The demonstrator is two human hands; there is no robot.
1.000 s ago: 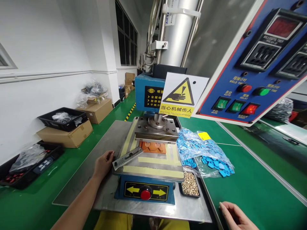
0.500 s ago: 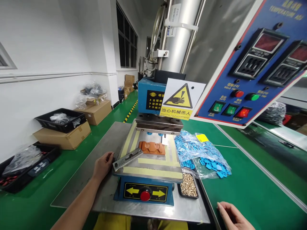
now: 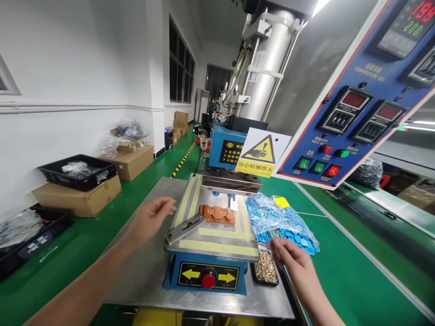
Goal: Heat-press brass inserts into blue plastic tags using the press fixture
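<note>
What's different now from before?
The bare left hand lifted forward and inward; the bare right hand came forward and left, near the small black tray of brass-coloured bits. The thick steel plate rose higher above the notched orange block. No new grip clearly shows. The block and flat silver metal bar stayed put.

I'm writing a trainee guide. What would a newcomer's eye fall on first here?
The warning sign near the middle likely catches the eye first. A blue control panel with glowing digits fills the upper right. Lower down, an orange block lies on the taped plate.
</note>
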